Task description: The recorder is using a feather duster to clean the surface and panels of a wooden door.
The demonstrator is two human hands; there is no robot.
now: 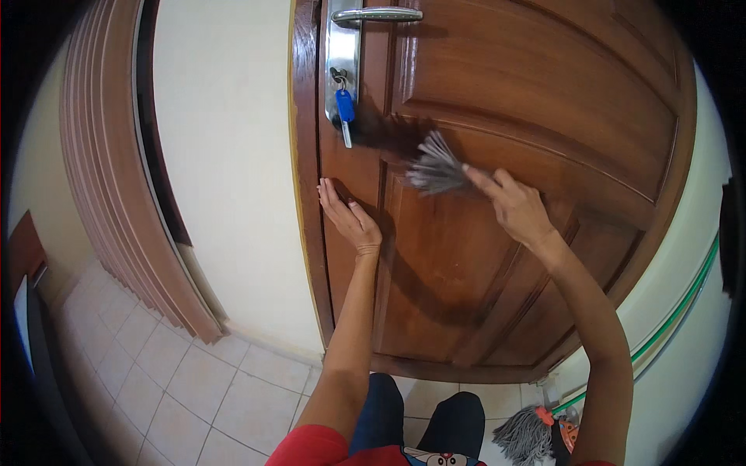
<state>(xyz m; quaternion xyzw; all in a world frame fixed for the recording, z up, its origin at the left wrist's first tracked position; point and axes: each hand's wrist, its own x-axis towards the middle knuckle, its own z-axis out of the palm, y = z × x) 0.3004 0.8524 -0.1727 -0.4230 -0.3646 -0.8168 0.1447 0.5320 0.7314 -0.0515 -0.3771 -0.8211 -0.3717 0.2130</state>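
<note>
My right hand (521, 209) grips a duster with grey fluffy strands (437, 166), held against or just in front of a brown panelled wooden door (449, 250). The duster's handle is mostly hidden in the fingers, and its strands look blurred. Lower left of it, my left hand (349, 218) rests flat on the door near its edge, fingers together, holding nothing. Above that hand, a key with a blue tag (345, 106) hangs from a key in the lock of the metal door plate (344, 49). The lever handle (379, 16) sticks out at the top.
Brown vertical blinds (116, 175) hang at the left beside a pale wall (233, 145). At the lower right, a grey string mop (524, 434) stands on the tiled floor (233, 402), near a green pole (676, 317) leaning along the wall. A dark object stands at the far left.
</note>
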